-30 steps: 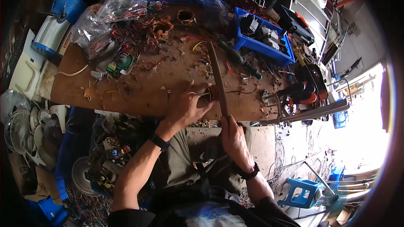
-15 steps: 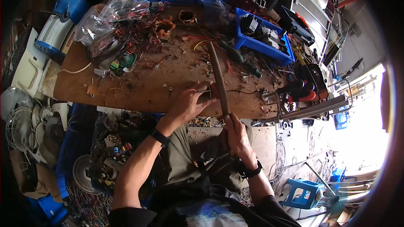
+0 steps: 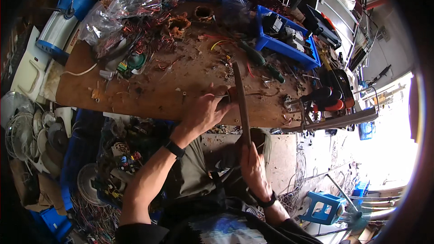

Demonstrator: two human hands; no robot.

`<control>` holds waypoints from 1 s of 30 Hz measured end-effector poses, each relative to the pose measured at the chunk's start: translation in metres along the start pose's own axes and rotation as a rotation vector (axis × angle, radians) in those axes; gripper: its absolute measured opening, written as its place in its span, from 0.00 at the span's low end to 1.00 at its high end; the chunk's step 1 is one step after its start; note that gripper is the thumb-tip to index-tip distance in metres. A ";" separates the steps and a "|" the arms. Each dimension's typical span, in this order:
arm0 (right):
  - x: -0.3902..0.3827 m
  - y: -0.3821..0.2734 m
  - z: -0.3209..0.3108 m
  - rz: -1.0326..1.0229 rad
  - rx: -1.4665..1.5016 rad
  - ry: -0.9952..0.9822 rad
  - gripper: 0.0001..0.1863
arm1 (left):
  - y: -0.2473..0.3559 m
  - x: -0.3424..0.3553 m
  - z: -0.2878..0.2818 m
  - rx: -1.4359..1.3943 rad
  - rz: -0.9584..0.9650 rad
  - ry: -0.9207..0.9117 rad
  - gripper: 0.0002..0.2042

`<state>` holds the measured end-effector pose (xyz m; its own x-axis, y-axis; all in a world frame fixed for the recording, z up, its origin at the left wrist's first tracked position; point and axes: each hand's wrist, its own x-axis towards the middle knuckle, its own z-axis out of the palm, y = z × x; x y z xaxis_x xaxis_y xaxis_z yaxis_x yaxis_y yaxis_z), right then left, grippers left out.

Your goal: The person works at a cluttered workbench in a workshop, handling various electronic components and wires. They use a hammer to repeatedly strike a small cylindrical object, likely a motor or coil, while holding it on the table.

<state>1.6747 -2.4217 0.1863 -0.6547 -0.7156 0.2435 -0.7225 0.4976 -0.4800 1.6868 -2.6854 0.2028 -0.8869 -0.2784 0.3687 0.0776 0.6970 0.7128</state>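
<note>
My right hand [image 3: 255, 171] is closed round the lower end of a long, flat, brownish file-like bar [image 3: 242, 104]. The bar points away from me over the front edge of the wooden bench [image 3: 149, 92]. On the bench near that edge, my left hand [image 3: 203, 113] grips a small copper-wound coil [image 3: 233, 94], mostly covered by the fingers. The bar's side lies against the coil or just beside it; I cannot tell which. Thin wire runs rightward from near the coil. A dark-green-handled tool [image 3: 255, 54] lies beyond the bar's tip.
Tangled red wires [image 3: 147, 40] and a clear plastic bag [image 3: 97, 25] fill the bench's far left. A blue crate [image 3: 287, 40] of parts stands far right. Pliers-like tools with black and red handles [image 3: 332, 105] sit at the right edge. Below, a bin of scrap [image 3: 122, 153] stands left of my legs.
My right hand has drawn the bar back toward me, and its tip has moved nearer and slightly right. My left hand stays nearly in place on the coil.
</note>
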 end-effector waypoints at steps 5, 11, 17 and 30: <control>-0.021 0.006 -0.006 -0.074 -0.110 0.004 0.18 | 0.001 -0.002 0.004 0.181 0.182 0.102 0.19; 0.068 -0.002 0.003 -0.027 0.018 -0.083 0.20 | -0.014 0.002 0.008 0.057 0.104 0.054 0.19; -0.001 -0.002 -0.007 -0.025 -0.083 -0.010 0.22 | 0.001 0.002 -0.002 0.283 0.034 -0.062 0.19; 0.082 -0.006 -0.001 -0.062 0.075 0.071 0.12 | -0.008 0.003 0.004 0.226 0.139 0.096 0.21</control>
<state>1.6253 -2.4824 0.2100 -0.6249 -0.7062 0.3328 -0.7454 0.4131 -0.5231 1.6818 -2.6892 0.1955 -0.8266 -0.2237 0.5164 0.0823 0.8597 0.5042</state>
